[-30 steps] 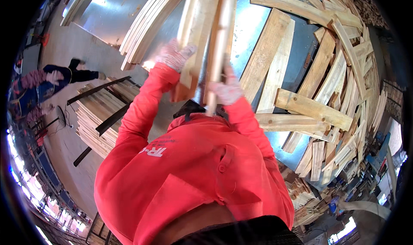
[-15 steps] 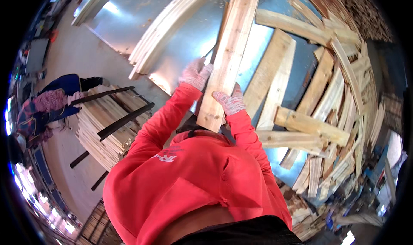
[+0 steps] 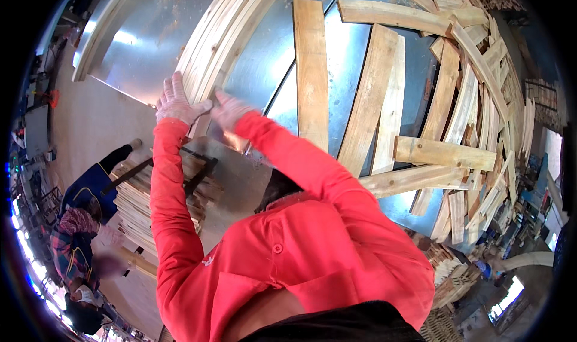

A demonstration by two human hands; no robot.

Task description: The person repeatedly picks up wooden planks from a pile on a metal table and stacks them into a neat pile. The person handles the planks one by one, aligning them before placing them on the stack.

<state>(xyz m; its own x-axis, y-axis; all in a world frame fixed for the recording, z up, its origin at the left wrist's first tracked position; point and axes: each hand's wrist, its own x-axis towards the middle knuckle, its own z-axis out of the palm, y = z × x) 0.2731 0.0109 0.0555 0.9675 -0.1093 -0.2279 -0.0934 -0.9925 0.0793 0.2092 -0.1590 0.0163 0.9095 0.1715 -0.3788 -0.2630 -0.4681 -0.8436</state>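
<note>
My left hand (image 3: 179,103), in a pale glove, is open with its fingers stretched along the near end of a stack of long light boards (image 3: 223,32). The gloved right hand (image 3: 231,110) is against the right side of that same end, fingers apart and slightly blurred. Its thumb side comes close to my left thumb. To the right, a single brownish plank (image 3: 311,71) lies lengthwise on the shiny metal table (image 3: 264,47), apart from both hands.
More planks (image 3: 372,89) lie on the table's right, leading to a jumbled heap of boards (image 3: 481,119). Another board pair (image 3: 105,29) lies at far left. Left of me, a person in a blue vest (image 3: 90,189) bends beside stacked boards (image 3: 144,204).
Both hands have moved left from a plank they were holding to the stack's near end. That plank has left the table's middle, and the brownish one is now uncovered. The view has shifted.
</note>
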